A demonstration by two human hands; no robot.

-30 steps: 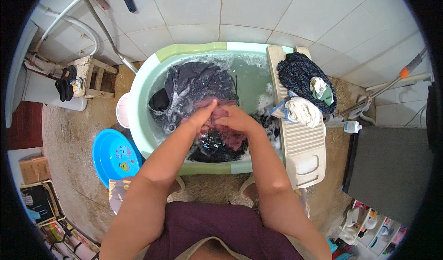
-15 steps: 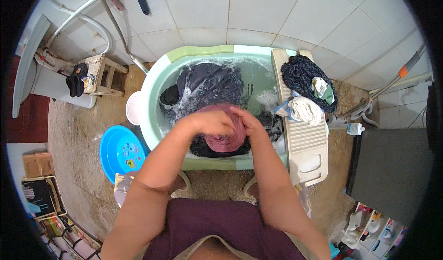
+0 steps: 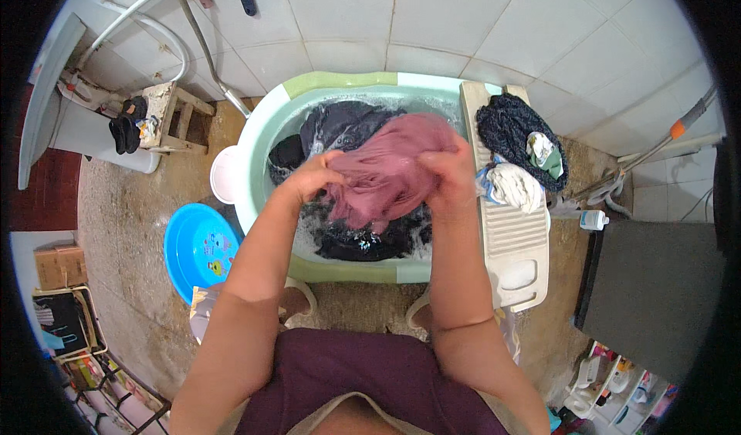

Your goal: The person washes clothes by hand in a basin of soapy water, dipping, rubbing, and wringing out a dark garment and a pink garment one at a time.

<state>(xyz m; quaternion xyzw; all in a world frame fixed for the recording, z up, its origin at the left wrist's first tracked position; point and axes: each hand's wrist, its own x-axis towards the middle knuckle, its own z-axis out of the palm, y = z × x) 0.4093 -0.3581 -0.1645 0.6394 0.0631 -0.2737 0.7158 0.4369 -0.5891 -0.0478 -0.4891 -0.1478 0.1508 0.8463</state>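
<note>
A wet pink cloth (image 3: 390,171), perhaps a garment, is stretched between my two hands above the pale green tub (image 3: 251,153). My left hand (image 3: 316,176) grips its left edge, fingers curled in the fabric. On the other side my right hand (image 3: 454,171) holds the gathered right end. Below, dark clothes (image 3: 363,242) lie soaking in sudsy water, and a dark grey garment (image 3: 340,122) floats towards the far side. The cloth covers the middle of the tub.
Across the tub's right end lies a washboard (image 3: 513,238), bearing a dark patterned garment (image 3: 502,122) and a white cloth (image 3: 515,188). A blue basin (image 3: 179,253) stands on the floor at left, near a wooden stool (image 3: 179,118). A white bottle (image 3: 593,220) is at right.
The pink cloth was bunched low in the tub between my hands. Now it is lifted and spread out, with my hands farther apart.
</note>
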